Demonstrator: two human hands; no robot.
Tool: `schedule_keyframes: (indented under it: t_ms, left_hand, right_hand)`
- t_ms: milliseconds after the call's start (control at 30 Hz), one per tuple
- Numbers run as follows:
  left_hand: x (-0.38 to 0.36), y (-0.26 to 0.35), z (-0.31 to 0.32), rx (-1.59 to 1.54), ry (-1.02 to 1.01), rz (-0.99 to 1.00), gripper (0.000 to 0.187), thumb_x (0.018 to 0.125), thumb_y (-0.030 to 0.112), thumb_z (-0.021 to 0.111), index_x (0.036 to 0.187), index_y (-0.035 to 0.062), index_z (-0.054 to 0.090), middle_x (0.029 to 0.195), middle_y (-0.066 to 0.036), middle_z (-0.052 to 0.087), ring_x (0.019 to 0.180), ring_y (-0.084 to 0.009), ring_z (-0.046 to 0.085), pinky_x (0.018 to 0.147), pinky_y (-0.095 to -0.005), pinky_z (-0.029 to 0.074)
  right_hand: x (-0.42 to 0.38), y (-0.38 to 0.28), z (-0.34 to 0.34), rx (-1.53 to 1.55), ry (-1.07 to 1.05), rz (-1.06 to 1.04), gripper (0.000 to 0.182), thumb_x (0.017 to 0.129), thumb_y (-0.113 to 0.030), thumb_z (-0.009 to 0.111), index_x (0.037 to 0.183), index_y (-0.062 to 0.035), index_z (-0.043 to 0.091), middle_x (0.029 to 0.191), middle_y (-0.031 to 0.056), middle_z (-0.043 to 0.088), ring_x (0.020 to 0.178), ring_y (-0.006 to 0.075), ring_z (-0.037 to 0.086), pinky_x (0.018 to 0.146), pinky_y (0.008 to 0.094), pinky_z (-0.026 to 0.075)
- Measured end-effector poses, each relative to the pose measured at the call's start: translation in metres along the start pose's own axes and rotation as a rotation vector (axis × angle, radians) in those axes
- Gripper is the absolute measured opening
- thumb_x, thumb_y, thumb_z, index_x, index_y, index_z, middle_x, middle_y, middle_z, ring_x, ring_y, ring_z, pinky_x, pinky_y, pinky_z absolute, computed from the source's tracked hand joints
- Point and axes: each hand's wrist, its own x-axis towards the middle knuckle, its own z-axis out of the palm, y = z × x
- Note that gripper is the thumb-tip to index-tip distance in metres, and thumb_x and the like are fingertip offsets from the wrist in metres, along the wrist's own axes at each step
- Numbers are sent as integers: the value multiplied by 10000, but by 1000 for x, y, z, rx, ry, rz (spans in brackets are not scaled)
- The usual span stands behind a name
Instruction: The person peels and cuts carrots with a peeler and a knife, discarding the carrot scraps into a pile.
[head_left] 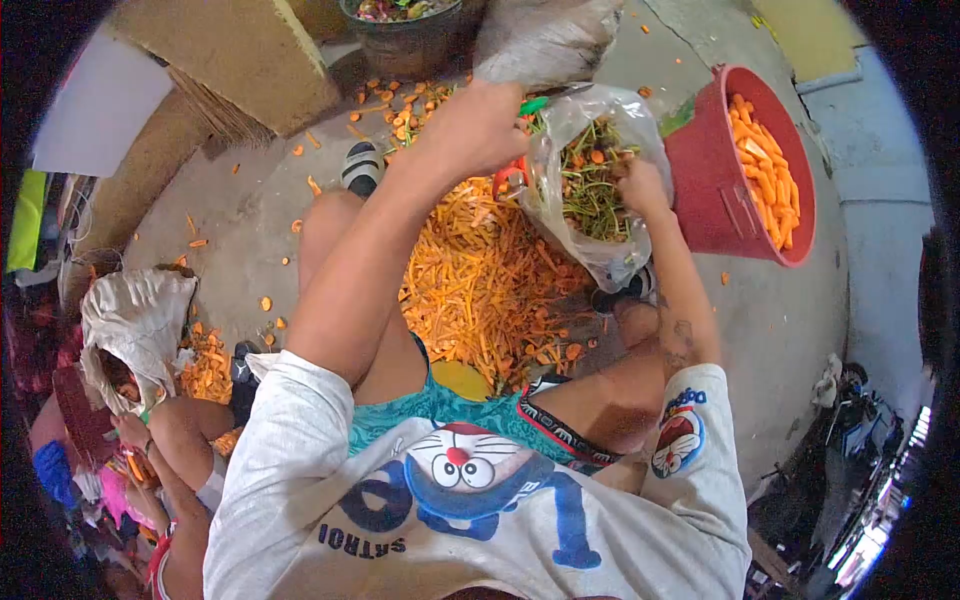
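My left hand (pixel 482 125) is closed around the green handle of a knife (pixel 536 105), its blade pointing right over the bag's far edge. Below it, my right hand (pixel 640 187) reaches into a clear plastic bag (pixel 622 262). Its fingers are bent against green carrot tops (pixel 592 200) with orange carrot ends among them; whether they grip any is too small to tell. A red object (pixel 510 177) shows at the bag's left side. Between my legs lies a large heap of orange carrot peelings (pixel 480 290).
A red bucket (pixel 690 165) of peeled carrots (pixel 765 170) leans at the right. A dark tub (pixel 405 45) and a whitish sack (pixel 545 40) stand ahead. Carrot pieces litter the floor. Another person's hand (pixel 133 430) works near a white sack (pixel 140 315) at left.
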Motion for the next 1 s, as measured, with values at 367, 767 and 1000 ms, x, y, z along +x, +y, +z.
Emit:
schedule_keyframes:
  t_ms: [367, 767, 1000]
  left_hand:
    - [6, -3, -18, -8, -22, -27, 296, 846, 172, 648, 1065, -26, 662, 903, -300, 679, 888, -467, 673, 797, -521, 542]
    - [-7, 9, -4, 21, -22, 15, 313, 843, 195, 661, 1086, -2, 659, 922, -286, 691, 892, -457, 681, 807, -540, 540]
    - [-15, 31, 6, 7, 9, 110, 313, 789, 182, 636, 1027, -20, 647, 853, -273, 695, 862, -430, 699, 780, -530, 557]
  right_hand:
    - [1, 24, 29, -61, -32, 99, 409, 837, -187, 653, 1174, 43, 638, 1295, 292, 584, 1206, 464, 547, 1046, 506, 449]
    - [-19, -33, 15, 312, 53, 279, 489, 943, -435, 674, 1129, 17, 678, 947, 156, 717, 745, 248, 699, 686, 372, 569]
    - [-70, -144, -105, 1378, 47, 223, 429, 979, -294, 693, 1241, 44, 657, 1094, 45, 699, 983, 82, 616, 867, 246, 486]
